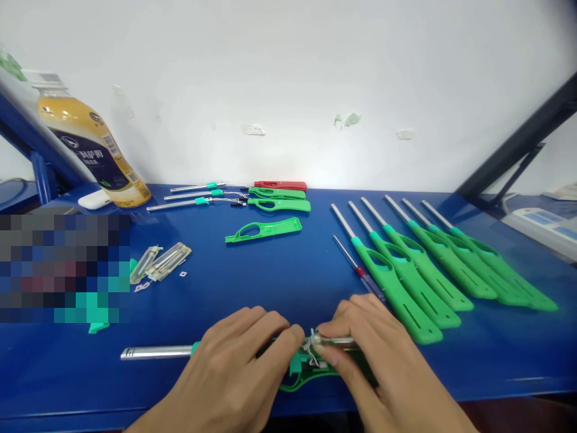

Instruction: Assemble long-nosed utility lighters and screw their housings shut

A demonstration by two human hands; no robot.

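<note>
Within pinched right hand [383, 340], clear tank [344, 343]

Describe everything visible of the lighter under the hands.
The lighter runs crosswise near the table's front edge, its slotted, silvery, metal-looking tube pointing left. Past a teal collar, the green, plastic-looking body is open, showing pale wires and a teal part inside. The left hand holds and partly hides it; the right hand pinches a translucent cylinder over its right part.

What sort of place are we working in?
Probably a lighter-assembly or repair workbench: an opened utility lighter being worked on, a screwdriver and six closed green utility lighters laid side by side.
</note>
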